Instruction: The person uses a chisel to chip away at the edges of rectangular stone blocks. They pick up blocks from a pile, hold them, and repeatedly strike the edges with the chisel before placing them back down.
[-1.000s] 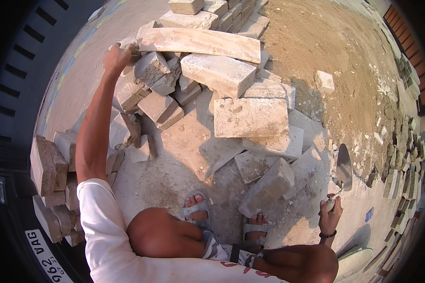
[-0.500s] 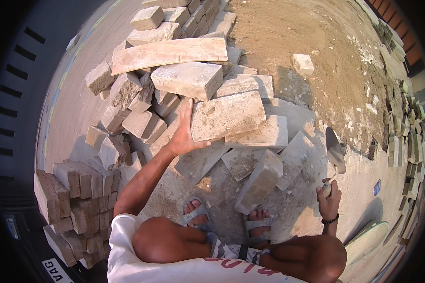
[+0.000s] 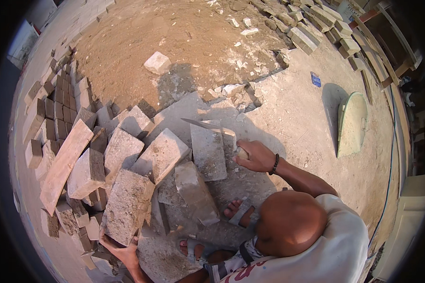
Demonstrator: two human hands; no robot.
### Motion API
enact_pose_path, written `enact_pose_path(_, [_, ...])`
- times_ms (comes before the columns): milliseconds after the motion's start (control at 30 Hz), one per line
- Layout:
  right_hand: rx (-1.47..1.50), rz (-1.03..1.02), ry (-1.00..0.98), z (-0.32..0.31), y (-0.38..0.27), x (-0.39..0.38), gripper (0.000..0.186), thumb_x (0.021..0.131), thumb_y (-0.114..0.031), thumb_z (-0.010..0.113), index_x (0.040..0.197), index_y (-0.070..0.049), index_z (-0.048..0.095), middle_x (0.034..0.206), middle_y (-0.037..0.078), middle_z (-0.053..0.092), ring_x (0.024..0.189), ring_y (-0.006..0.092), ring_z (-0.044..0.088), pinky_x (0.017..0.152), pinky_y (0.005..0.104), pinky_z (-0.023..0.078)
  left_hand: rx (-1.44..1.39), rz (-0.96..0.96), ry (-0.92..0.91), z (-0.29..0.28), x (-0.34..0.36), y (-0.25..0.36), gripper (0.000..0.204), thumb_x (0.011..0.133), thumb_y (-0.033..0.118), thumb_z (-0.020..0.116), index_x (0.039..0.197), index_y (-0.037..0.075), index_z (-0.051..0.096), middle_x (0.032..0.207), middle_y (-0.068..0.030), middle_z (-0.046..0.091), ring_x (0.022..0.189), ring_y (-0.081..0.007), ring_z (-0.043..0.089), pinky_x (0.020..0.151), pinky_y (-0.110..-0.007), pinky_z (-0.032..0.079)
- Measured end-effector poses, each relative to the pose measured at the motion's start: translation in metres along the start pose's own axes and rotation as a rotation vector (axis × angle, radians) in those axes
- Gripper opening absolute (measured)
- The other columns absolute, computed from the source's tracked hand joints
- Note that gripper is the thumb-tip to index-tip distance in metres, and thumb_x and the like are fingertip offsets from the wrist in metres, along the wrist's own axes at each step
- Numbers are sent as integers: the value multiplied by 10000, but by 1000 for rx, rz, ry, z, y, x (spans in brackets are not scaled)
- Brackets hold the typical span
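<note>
My left hand (image 3: 123, 251) grips the lower end of a rough grey brick (image 3: 128, 205), its fingers and thumb around the edges. That brick is tilted over the pile, and part of my hand is hidden beneath it. Closed on the handle of a trowel (image 3: 207, 125) is my right hand (image 3: 257, 156), with the blade pointing left above a flat brick (image 3: 209, 155). Between my hands lie a pale brick (image 3: 162, 155) and a tilted brick (image 3: 193, 192), which rests close to my feet.
A wooden plank (image 3: 67, 166) lies across the brick pile on the left. Sandy ground (image 3: 123, 42) stretches beyond. Toward the right stand a pale rounded board (image 3: 352, 123) and a blue cable (image 3: 395, 137). More bricks (image 3: 322, 23) line the far right.
My view has swung to the right. The trowel has turned from upright to pointing left, and my right hand has moved in over the bricks. My left hand still holds its brick.
</note>
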State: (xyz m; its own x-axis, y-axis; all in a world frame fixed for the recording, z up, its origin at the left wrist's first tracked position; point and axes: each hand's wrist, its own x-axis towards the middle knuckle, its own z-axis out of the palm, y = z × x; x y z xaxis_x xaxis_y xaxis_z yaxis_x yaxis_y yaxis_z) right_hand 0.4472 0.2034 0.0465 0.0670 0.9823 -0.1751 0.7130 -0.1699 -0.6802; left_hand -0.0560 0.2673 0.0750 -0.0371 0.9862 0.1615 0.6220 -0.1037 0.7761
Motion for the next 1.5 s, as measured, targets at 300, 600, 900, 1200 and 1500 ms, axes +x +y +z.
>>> enact_pose_path(300, [88,-74,-119,5,-39,50,340,878,-227,691,1073,25,573,783,203,658,689,374,654,638,405,508,612,-308,-30,-91,-38,36,931,508,218,874,1312,33,444,1239,-163,463,1222,-353,422,1090,-467,322])
enact_pose_path(600, [614,-150,-604,35,-143,46,404,886,-224,691,1178,-4,518,710,19,545,602,88,509,555,248,395,619,-659,121,-102,-148,-30,915,541,266,859,1325,41,444,1271,-171,458,1226,-347,404,1051,-455,368])
enact_pose_path(900, [361,-657,-1056,170,-244,12,338,895,-150,628,1146,30,490,880,280,645,842,476,622,695,514,474,421,-656,422,-78,-212,-42,1290,582,437,901,1531,-15,153,1486,-234,293,1399,-392,262,1169,-494,243])
enact_pose_path(1200, [-15,-810,-1150,289,-255,-43,357,885,-188,615,1121,43,480,896,301,652,856,491,628,724,539,494,412,-680,473,-74,-255,-56,1337,605,518,887,1537,-38,106,1568,-275,184,1464,-415,178,1200,-492,192])
enact_pose_path(1500, [179,-733,-1022,280,-293,-42,359,894,-208,596,1164,10,504,898,312,664,833,487,646,726,549,500,434,-651,241,-101,-254,-53,1376,615,556,866,1529,-89,64,1587,-314,106,1488,-425,123,1219,-467,156])
